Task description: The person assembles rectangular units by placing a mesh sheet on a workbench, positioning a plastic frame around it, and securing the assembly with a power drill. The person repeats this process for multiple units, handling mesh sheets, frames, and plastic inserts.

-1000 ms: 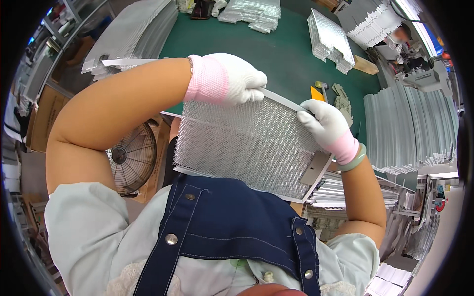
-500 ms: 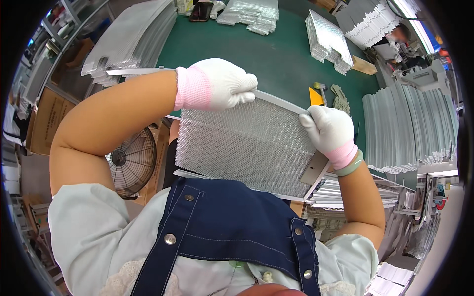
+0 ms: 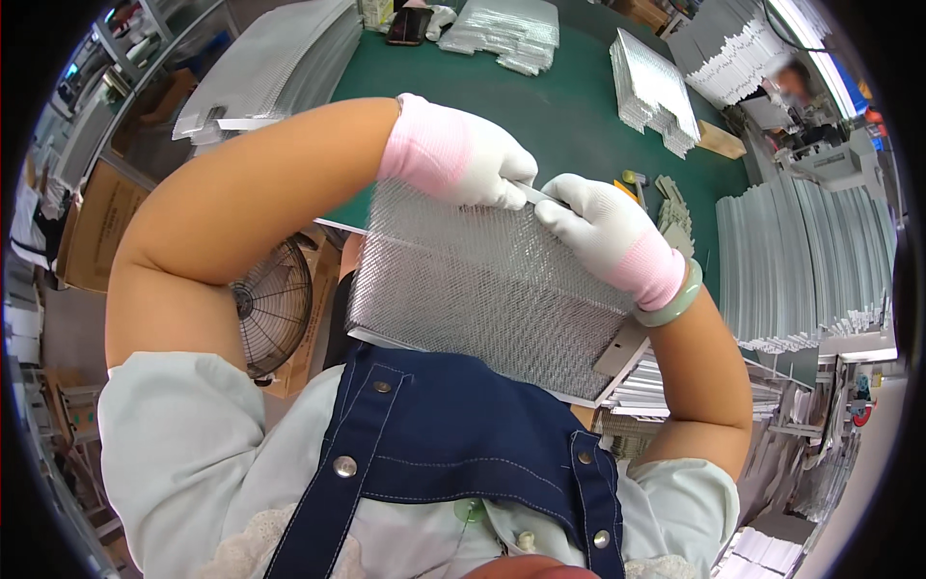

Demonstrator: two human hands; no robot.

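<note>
A rectangular metal mesh filter panel (image 3: pixel 482 289) with a thin metal frame stands tilted against my chest, over the edge of the green table (image 3: pixel 579 106). My left hand (image 3: pixel 482 169), in a white glove with a pink cuff, grips the panel's top frame edge. My right hand (image 3: pixel 603 232), gloved the same way and wearing a green bangle, pinches the same top edge right beside it. The two hands nearly touch at the middle of the top edge.
Stacks of mesh panels (image 3: pixel 656 87) and metal frame strips (image 3: pixel 810 261) lie on the table and to the right. More stacked panels (image 3: pixel 280 68) sit at the far left. A round fan (image 3: pixel 275 309) stands on the floor to my left, by cardboard boxes (image 3: pixel 96 232).
Both hands have slid along the top edge toward each other: the left hand moved right and the right hand moved left, until they meet near the middle. The panel stays tilted against me.
</note>
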